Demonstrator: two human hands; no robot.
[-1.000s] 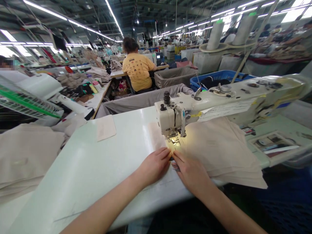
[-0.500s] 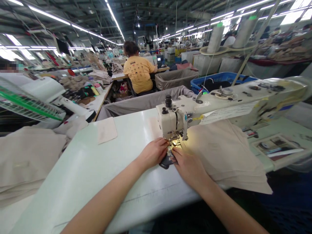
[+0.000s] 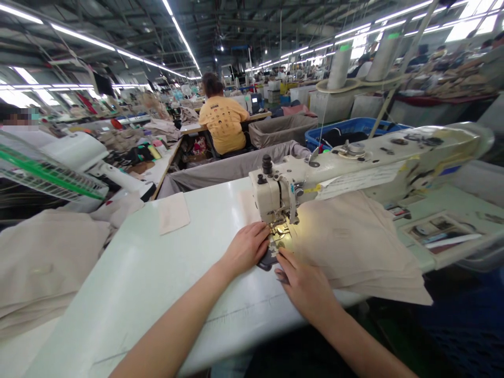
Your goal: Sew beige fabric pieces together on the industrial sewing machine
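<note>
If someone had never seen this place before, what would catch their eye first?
Probably the pale sewing machine, its lamp glowing yellow by the needle, with the left hand and right hand close in front. Beyond the table, a seated person in a yellow shirt stands out, back turned. At the far left, a fan shows a bright green band.

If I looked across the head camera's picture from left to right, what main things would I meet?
White fan → small piece of cloth → left hand → right hand → tray of small tools.
</note>
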